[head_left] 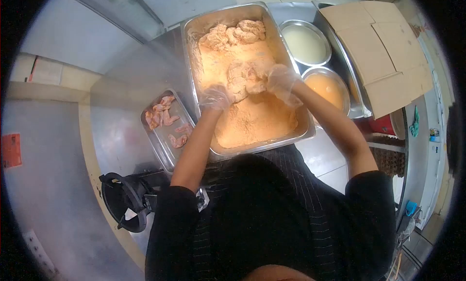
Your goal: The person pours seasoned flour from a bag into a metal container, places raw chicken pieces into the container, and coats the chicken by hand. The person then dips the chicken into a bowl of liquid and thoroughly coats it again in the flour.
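Note:
Inside a large steel tray (312,130) lies orange-tinted flour (257,121). My left hand (216,97), in a clear plastic glove, is low in the tray at its left side, against floured chicken pieces (246,79). At the right side of those pieces is my right hand (284,84), gloved the same way. Glove folds and blur hide the fingers of both hands, so their grip cannot be made out. More coated chicken (235,34) is heaped at the far end of the tray.
A smaller tray (165,157) with raw chicken pieces (162,115) sits at the left. On the right are a bowl of pale liquid (305,44), a bowl of orange liquid (326,89) and cardboard (376,53). A black burner ring (125,202) stands at lower left.

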### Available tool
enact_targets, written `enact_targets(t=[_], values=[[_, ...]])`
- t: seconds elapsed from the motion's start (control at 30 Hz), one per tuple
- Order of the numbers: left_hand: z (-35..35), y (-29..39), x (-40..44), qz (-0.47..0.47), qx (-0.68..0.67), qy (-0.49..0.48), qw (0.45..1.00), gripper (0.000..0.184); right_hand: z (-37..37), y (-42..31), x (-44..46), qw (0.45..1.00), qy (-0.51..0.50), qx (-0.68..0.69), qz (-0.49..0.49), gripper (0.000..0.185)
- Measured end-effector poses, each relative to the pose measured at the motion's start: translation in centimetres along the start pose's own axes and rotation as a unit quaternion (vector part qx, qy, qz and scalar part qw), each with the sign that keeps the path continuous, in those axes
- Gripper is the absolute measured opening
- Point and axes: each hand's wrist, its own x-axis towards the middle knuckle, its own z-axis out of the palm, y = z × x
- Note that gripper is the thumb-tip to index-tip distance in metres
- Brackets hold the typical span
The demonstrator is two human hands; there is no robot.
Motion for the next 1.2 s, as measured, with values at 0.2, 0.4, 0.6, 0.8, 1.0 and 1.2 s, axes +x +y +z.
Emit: enact_targets(t=[0.2,0.4,0.6,0.8,1.0,1.2], values=[[0.0,0.0,0.7,-0.078,-0.053,-0.168,0.981,0.039,-0.6,-6.7,7.0,0.547,-0.423,-0.719,-0.060,0.016],[-4.5,-3.1,2.2,0.030,-0.121,-0.078,0.989,0.035,-1.4,-0.8,5.2,0.785,-0.339,-0.517,-0.044,0.016],[0.3,-5.1,11.0,0.158,-0.112,-0.114,0.974,0.030,-2.0,1.6,4.8,0.738,-0.325,-0.578,-0.128,0.016],[-2.1,-1.1,9.1,0.103,-0.001,-0.103,0.989,0.027,-2.1,-4.0,2.7,0.637,-0.284,-0.680,-0.226,0.017],[-0.5,-0.1,8.4,-0.003,0.014,-0.077,0.997,0.031,-2.7,-2.2,1.7,0.836,-0.262,-0.482,-0.014,0.016],[-1.9,0.7,8.1,0.021,0.175,-0.107,0.978,0.027,0.0,-0.4,2.5,0.687,-0.355,-0.591,-0.227,0.014]])
